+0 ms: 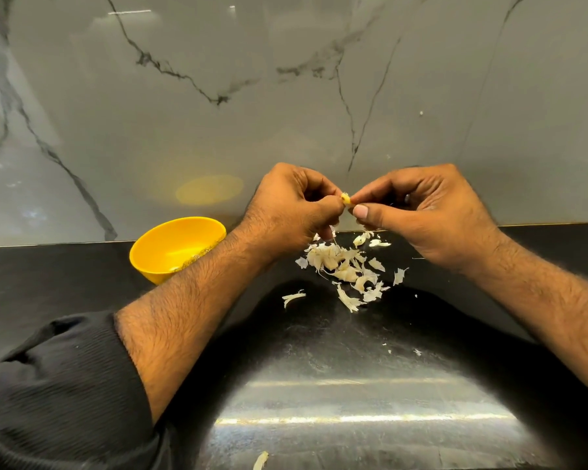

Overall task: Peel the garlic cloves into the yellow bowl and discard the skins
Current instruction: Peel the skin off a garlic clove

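Garlic clove [345, 198] pinched between both sets of fingers, raised above the table [353, 368]. Left hand [294, 206] curled tight, thumb and fingertips [333, 206] clamped on clove's left end. Right hand [425, 215] gripping the other end, thumb [370, 212] pressed beneath. Pile of skins [345, 266] lying directly below the fingers. Yellow bowl [174, 247] down-left of the fingers, behind left forearm.
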A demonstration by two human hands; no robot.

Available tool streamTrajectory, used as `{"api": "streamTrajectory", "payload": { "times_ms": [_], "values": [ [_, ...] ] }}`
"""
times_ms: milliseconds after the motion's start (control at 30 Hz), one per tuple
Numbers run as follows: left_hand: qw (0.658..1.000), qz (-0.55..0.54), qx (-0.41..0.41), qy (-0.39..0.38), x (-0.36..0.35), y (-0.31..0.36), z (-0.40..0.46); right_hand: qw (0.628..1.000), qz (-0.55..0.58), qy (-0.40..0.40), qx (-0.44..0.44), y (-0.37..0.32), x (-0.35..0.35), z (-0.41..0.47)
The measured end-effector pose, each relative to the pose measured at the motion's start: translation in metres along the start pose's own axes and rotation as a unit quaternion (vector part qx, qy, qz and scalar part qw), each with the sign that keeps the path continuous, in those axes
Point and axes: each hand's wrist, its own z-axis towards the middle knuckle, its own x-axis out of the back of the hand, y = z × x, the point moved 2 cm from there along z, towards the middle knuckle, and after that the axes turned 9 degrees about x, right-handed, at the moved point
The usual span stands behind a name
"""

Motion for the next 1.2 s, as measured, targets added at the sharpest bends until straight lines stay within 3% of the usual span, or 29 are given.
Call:
{"api": "streamTrajectory", "payload": {
  "times_ms": [233, 467, 733, 900, 1067, 1200],
  "values": [
    [0.996, 0.030, -0.078, 0.027, -0.003, 0.000, -0.001, 0.985, 0.154, 0.017, -0.082, 0.008, 0.001, 0.003],
    [0.994, 0.032, -0.101, 0.019, -0.003, 0.001, -0.002, 0.988, 0.134, 0.012, -0.069, 0.009, 0.003, 0.003],
    [0.995, -0.079, -0.048, -0.038, -0.003, 0.003, -0.004, 0.996, 0.064, 0.026, -0.054, 0.008, 0.003, 0.002],
    [0.997, -0.053, -0.044, -0.019, -0.003, 0.001, -0.001, 0.994, 0.099, 0.020, -0.051, 0.007, 0.004, 0.001],
    [0.998, -0.036, -0.049, -0.033, -0.004, 0.001, -0.003, 0.996, 0.061, 0.015, -0.059, 0.009, 0.003, 0.002],
    [0.998, -0.036, -0.052, -0.027, -0.003, 0.001, -0.002, 0.987, 0.126, 0.037, -0.089, 0.012, 0.005, 0.004]
  ]
}}
